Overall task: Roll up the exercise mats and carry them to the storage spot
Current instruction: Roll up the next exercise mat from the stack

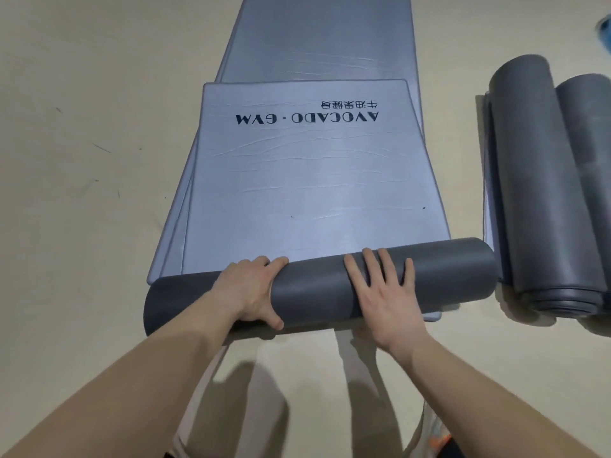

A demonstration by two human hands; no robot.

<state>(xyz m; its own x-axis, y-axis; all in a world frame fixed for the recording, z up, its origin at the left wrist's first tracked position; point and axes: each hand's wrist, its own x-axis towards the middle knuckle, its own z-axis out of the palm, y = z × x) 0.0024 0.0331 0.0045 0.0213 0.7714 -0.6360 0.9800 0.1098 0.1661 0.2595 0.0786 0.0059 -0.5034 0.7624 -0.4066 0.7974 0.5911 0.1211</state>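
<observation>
Half-rolled grey foam exercise mat [314,287] on beige floor [82,160], left hand [251,289] fingers [274,261] curled over the roll, right hand [380,292] fingers flat atop it

"AVOCADO · GYM" printed upside down in dark letters on the light grey mat [307,180]; Chinese characters beside it

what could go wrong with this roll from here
1. The mat roll sits skewed on the AVOCADO GYM mat, left end nearer the person, so it may wind into a cone.
2. Only the left hand grips it; the right hand lies flat on top, so it might spring loose.
3. A second mat lies underneath and could drag along.
</observation>
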